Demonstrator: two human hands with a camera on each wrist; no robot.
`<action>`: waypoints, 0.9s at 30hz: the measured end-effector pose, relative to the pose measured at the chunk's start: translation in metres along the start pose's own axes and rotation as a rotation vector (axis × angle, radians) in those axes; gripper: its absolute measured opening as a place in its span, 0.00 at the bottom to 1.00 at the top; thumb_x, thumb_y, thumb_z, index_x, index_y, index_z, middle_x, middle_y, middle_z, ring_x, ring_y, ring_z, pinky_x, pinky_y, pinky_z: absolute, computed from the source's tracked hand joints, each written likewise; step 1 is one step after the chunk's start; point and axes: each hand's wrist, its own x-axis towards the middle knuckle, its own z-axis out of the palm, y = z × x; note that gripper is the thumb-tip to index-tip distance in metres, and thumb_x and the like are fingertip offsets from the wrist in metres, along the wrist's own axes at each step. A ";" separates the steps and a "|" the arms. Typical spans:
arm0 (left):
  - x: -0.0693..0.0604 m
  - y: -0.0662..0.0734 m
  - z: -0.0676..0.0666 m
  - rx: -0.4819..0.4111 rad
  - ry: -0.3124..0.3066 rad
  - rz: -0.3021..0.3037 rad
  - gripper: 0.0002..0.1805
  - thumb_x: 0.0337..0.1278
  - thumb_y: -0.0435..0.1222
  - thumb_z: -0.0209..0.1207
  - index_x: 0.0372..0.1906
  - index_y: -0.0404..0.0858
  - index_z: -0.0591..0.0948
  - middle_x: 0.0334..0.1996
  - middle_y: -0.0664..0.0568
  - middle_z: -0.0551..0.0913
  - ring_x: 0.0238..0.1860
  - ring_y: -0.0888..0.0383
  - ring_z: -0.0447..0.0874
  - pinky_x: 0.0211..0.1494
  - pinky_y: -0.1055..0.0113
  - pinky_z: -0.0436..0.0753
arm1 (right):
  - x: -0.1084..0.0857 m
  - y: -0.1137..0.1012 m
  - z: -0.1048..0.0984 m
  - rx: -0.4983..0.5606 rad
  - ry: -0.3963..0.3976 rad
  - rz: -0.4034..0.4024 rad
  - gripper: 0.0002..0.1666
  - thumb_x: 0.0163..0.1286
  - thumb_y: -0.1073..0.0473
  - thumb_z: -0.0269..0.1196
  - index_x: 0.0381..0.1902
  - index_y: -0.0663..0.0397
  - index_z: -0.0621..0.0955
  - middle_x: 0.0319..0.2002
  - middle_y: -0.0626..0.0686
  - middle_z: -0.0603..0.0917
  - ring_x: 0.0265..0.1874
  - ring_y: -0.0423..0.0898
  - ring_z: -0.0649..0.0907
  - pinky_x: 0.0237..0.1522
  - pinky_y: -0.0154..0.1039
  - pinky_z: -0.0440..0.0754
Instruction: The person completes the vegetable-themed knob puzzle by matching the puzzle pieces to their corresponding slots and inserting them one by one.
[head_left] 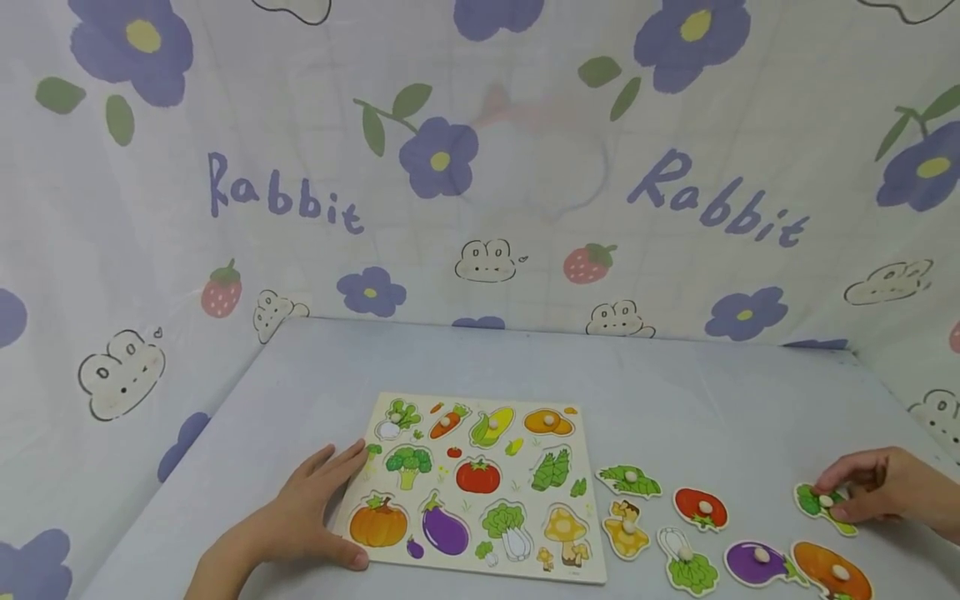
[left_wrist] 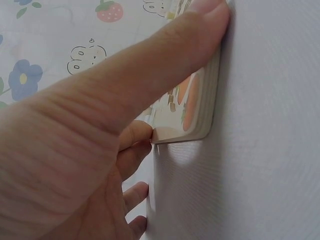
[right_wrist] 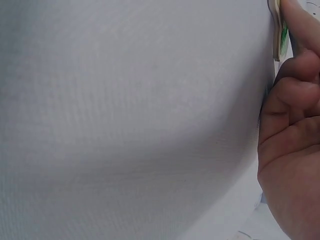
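Note:
A wooden vegetable puzzle board [head_left: 442, 492] lies on the table. Its back row holds several pieces with knobs, among them the carrot piece [head_left: 449, 422] and the corn piece [head_left: 492, 426]; the other pictures show no knobs. My left hand [head_left: 292, 517] rests against the board's left side, fingers extended and the thumb by the front corner. In the left wrist view the thumb [left_wrist: 165, 50] lies along the board's edge. Far right, my right hand [head_left: 888, 492] pinches the broccoli piece [head_left: 813, 498] at its knob, low over the table. In the right wrist view only the piece's edge [right_wrist: 276, 30] shows.
Between board and right hand lie loose knobbed pieces: green leafy [head_left: 628, 480], mushroom [head_left: 625, 533], tomato [head_left: 701, 507], bok choy [head_left: 687, 562], eggplant [head_left: 757, 563] and pumpkin [head_left: 834, 571]. A printed curtain [head_left: 525, 183] hangs behind the table [head_left: 450, 358].

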 end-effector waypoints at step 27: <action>0.001 -0.001 0.002 -0.003 -0.002 -0.022 0.68 0.21 0.62 0.78 0.76 0.42 0.62 0.77 0.53 0.53 0.75 0.37 0.36 0.67 0.29 0.45 | 0.000 -0.011 0.004 -0.026 0.018 0.046 0.14 0.57 0.61 0.74 0.40 0.59 0.86 0.38 0.51 0.86 0.26 0.48 0.75 0.20 0.36 0.68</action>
